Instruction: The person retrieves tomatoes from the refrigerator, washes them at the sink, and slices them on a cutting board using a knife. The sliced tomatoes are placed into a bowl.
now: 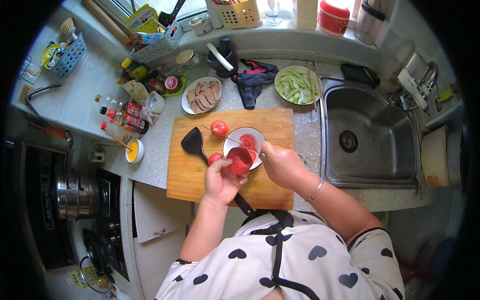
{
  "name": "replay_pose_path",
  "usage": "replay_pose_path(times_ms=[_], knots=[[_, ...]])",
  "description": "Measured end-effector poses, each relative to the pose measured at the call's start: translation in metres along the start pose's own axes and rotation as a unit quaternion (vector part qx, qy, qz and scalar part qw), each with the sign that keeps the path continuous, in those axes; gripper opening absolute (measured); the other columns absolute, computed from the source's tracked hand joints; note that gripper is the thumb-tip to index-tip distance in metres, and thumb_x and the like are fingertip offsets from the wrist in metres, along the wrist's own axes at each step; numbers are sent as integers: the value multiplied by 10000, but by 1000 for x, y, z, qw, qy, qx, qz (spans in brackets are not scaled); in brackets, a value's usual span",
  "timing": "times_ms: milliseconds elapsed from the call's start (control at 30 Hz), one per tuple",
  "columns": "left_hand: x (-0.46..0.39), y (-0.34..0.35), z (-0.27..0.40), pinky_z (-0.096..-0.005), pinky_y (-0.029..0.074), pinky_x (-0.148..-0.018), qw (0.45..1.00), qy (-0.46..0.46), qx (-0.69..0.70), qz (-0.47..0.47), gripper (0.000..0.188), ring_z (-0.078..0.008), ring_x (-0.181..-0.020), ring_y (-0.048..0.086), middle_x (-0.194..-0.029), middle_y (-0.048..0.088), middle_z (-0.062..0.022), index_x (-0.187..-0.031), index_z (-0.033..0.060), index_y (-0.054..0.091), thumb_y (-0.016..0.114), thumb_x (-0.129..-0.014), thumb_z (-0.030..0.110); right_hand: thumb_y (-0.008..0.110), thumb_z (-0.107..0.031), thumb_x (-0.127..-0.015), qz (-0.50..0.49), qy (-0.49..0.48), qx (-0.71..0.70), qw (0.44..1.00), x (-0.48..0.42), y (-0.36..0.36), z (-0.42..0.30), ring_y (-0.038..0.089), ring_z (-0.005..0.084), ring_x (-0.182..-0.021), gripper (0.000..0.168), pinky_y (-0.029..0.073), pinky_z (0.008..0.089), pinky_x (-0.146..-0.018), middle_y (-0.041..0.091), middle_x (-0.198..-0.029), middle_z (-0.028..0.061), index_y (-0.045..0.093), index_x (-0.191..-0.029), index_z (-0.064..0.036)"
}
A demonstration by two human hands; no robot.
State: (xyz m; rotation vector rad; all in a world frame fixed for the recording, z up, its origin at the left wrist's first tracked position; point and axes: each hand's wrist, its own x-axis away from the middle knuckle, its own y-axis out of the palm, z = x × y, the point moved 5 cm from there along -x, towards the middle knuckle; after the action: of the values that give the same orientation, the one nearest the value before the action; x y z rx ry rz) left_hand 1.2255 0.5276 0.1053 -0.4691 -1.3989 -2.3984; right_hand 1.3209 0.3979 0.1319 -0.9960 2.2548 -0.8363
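Observation:
My left hand point(225, 182) holds a cut red tomato point(240, 161) over a white bowl point(227, 144). Its dark red cut face is turned upward. In my right hand point(283, 165) is a thin-bladed knife point(225, 138), seen nearly edge-on, its tip pointing to the upper left above the bowl. Tomato slices point(247, 141) lie in the bowl, partly covered by the held tomato. A whole tomato point(219, 128) sits on the wooden cutting board point(273, 195); another tomato point(214, 158) is half hidden behind my left hand. A black spatula point(193, 142) lies under my left hand.
Behind the board stand a plate of sliced meat point(202, 95), a dark cloth point(251, 84) and a plate of sliced green vegetable point(296, 86) with chopsticks point(312, 88). A steel sink point(369, 131) is at right. Left are a cup of yellow liquid point(135, 150), bottles point(127, 120) and a stove point(108, 217).

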Motion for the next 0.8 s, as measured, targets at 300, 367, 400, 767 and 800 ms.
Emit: replay_pose_path(times_ms=[300, 367, 400, 767, 800], knots=[[8, 1, 7, -260, 493, -637, 997, 40, -34, 56, 418, -223, -853, 631, -1028, 631, -107, -1130, 9, 539, 611, -805, 261, 560, -27, -792, 1, -83, -53, 995, 11, -15, -29, 609, 390, -689, 194, 492, 447, -567, 601, -757, 189, 428, -934, -36], [7, 3, 14, -242, 487, -622, 996, 58, -55, 40, 401, -209, -862, 630, -1019, 632, -92, -1109, 14, 551, 616, -804, 266, 552, -26, -794, -11, -70, -31, 997, 14, -12, -21, 611, 387, -690, 189, 492, 449, -565, 602, -757, 188, 430, -938, -34], [6, 5, 17, -232, 484, -615, 995, 67, -65, 31, 393, -202, -866, 630, -1015, 633, -84, -1099, 17, 558, 619, -804, 269, 549, -26, -796, -18, -64, -19, 998, 15, -12, -18, 612, 386, -690, 186, 492, 450, -564, 602, -757, 188, 431, -940, -33], [8, 7, 25, -267, 509, -706, 882, 305, -327, 152, 197, -154, -851, 608, -940, 603, -64, -951, 47, 510, 530, -758, 12, 512, -22, -810, -23, 8, -5, 1000, 19, 5, -12, 614, 409, -654, 130, 487, 481, -560, 598, -691, 213, 440, -918, -6], [8, 10, 23, -281, 514, -727, 863, 331, -351, 150, 207, -154, -848, 602, -934, 596, -72, -945, 44, 493, 528, -749, -12, 512, -25, -813, -25, 12, -12, 1000, 20, 6, -12, 615, 412, -651, 126, 486, 486, -559, 598, -683, 218, 440, -914, -3]])
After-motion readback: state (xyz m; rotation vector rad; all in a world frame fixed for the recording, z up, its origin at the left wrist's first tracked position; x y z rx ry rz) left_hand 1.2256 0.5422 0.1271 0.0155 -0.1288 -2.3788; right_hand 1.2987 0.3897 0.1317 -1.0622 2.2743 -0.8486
